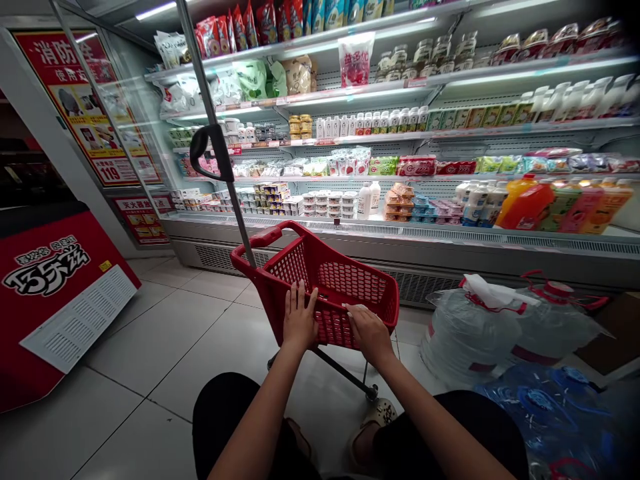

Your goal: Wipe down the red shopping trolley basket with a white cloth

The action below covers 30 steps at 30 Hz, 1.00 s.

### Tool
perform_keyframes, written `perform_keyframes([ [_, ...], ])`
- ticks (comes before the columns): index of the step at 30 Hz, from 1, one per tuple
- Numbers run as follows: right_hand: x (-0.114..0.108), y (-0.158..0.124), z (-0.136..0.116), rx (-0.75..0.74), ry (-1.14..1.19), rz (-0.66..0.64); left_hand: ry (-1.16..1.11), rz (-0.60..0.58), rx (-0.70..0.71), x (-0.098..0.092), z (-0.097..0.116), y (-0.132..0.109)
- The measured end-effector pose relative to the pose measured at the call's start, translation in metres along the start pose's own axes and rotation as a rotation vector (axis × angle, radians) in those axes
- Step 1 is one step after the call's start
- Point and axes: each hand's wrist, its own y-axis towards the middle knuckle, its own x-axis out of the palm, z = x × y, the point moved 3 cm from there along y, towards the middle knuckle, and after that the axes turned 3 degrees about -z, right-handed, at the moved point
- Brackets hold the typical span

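Observation:
A red plastic shopping cart (353,280) with perforated sides stands on the tiled floor before me, on a dark wheeled frame. My left hand (300,320) lies against its near side, fingers stretched and slightly spread over the rim. Farther right along the same rim, my right hand (369,331) has its fingers bent over the edge, gripping it; part of the thumb side is hidden. The cart's red handle (267,237) is at its left end. Just behind the handle rises a metal door edge with a black pull handle (213,153).
A refrigerated display (300,230) packed with dairy cups, bottles and bags spans the back. Large wrapped water jugs (473,330) and blue-capped bottles (545,407) crowd the right. A red freezer (60,300) stands left. My shoe (383,413) is close to a cart wheel (371,392).

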Motion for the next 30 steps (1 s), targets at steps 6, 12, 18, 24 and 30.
perform_keyframes([
  [6, -0.006, 0.011, 0.000, 0.056, 0.048, -0.122, 0.024, 0.004, -0.009, -0.001, -0.022, 0.005],
  [12, -0.011, -0.015, 0.025, 0.075, 0.080, -0.058, 0.028, -0.065, -0.075, -0.001, -0.034, 0.012],
  [18, 0.000, -0.020, 0.021, 0.083, 0.088, -0.056, -0.073, -0.060, 0.059, 0.012, 0.005, -0.006],
  [24, -0.009, -0.030, 0.011, 0.010, 0.047, -0.060, -0.137, -0.065, 0.080, 0.012, 0.010, -0.011],
  [30, 0.001, -0.046, -0.004, -0.153, -0.049, 0.004, -0.125, -0.122, 0.048, 0.006, -0.013, -0.004],
])
